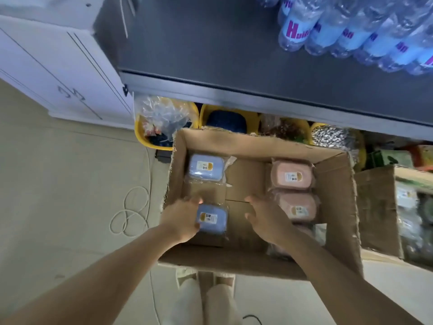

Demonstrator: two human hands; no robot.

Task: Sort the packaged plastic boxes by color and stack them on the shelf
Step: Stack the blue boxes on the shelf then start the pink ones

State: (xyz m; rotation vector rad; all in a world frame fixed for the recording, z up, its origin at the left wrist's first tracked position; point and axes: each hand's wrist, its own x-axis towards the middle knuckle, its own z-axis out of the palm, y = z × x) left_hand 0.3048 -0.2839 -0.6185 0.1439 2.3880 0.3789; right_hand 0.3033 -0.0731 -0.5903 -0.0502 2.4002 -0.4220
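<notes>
Seen from the head camera, an open cardboard box (pixel 332 184) fills the centre of the frame, standing on the floor (pixel 70 184) in front of a grey shelf (pixel 234 66) that runs across the top. Inside the box, on its left side, lie two wrapped blue boxes: the farther blue box (pixel 205 166) near the upper left corner, and the nearer blue box (pixel 212 218) below it. The left hand (pixel 181 218) is closed around the left edge of the nearer blue box, fingers under its wrapper. The right hand (pixel 267 219) hovers over the bare middle of the box floor, fingers spread and holding nothing. On the right side two pink boxes (pixel 291 175) lie one below the other. Water bottles (pixel 351 31) lie at the upper right on the shelf. Yellow bins (pixel 140 132) sit beneath it.
</notes>
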